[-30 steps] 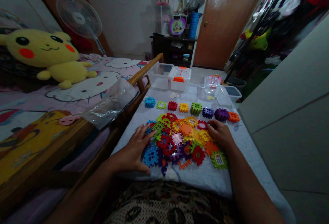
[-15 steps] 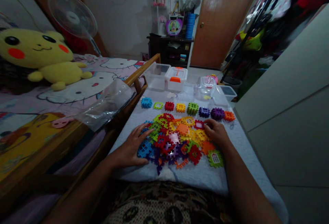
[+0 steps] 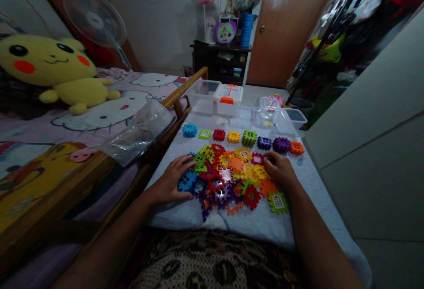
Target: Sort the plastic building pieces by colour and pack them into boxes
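Observation:
A loose pile of colourful plastic interlocking building blocks, square with notched edges, lies spread on the cloth in front of me. My left hand rests at the pile's left side, fingers and thumb apart around the blue blocks. On the other side, my right hand lies with bent, parted fingers, its fingertips at the edge of a red window-frame block. A green window block is just below that hand. Behind the pile runs a row of blocks sorted by colour, among them a green stack and a purple stack.
Clear plastic boxes stand at the table's far end, one with an orange-latched lid. To the left are a wooden bed rail, a plastic bag and a yellow plush toy. A white cabinet borders the right side.
The view has shifted very slightly. Both hands and the blocks stay nearly where they were.

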### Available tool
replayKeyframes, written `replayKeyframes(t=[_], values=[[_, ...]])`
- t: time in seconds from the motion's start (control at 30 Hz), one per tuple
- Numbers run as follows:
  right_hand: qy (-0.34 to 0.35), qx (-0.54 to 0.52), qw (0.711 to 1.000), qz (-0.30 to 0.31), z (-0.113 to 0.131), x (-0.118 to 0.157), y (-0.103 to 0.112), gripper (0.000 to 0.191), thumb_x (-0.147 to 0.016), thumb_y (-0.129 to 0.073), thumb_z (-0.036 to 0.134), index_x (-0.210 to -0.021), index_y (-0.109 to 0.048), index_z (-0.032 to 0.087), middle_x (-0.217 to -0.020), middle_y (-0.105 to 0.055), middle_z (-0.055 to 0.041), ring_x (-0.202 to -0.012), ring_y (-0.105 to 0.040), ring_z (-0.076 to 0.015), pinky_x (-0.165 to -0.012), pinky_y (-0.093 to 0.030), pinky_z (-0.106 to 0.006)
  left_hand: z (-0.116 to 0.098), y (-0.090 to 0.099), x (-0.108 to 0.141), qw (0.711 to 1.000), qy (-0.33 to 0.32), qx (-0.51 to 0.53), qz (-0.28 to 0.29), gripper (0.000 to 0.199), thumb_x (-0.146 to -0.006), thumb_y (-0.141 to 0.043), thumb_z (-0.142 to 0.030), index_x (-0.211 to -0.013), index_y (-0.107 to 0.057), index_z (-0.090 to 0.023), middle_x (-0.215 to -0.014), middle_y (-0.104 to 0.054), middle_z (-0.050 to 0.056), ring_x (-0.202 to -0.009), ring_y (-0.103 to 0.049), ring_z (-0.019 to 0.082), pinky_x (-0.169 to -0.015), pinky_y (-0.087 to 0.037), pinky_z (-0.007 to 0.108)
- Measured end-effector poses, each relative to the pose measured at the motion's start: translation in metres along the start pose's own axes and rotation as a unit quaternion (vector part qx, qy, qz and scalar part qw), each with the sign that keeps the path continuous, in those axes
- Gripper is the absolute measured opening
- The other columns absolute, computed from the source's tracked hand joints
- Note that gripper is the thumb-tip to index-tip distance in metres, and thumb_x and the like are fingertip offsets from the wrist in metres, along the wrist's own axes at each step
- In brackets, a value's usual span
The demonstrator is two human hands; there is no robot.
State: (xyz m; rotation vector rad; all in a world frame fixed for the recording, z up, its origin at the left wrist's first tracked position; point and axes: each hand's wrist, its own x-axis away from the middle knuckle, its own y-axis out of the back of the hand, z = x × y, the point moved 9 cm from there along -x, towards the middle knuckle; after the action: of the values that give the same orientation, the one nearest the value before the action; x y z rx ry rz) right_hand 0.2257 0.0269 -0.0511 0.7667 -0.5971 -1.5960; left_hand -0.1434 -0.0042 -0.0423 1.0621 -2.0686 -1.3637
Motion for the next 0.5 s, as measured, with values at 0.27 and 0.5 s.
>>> replayKeyframes(t=[0.27, 0.5], values=[[0.001, -0.003, 1.000, -0.026, 0.004, 0.001, 0.006, 0.032, -0.077, -0.052, 0.039, -0.090, -0.070, 0.015, -0.062, -0.063, -0.0024, -0.056, -0.056, -0.0162, -0.057, -0.041, -0.028, 0.007, 0.008, -0.001, 0.999, 0.017, 0.012, -0.047, 0.078, -0.082, -0.056, -0.068, -0.144, -0.042, -0.024, -0.155, -0.035, 0.012, -0.145, -0.025, 0.032, -0.120, -0.022, 0.047], [0.013, -0.023, 0.997, -0.070, 0.005, 0.002, 0.013, 0.032, -0.078, -0.052, 0.039, -0.088, -0.070, 0.015, -0.068, -0.067, -0.0046, -0.060, -0.059, -0.0177, -0.060, -0.044, -0.029, 0.003, 0.028, -0.032, 0.989, 0.054, -0.087, -0.110, 0.051, -0.089, -0.054, -0.052, -0.126, -0.058, -0.018, -0.129, -0.061, 0.013, -0.129, -0.047, 0.031, -0.112, -0.031, 0.048]])
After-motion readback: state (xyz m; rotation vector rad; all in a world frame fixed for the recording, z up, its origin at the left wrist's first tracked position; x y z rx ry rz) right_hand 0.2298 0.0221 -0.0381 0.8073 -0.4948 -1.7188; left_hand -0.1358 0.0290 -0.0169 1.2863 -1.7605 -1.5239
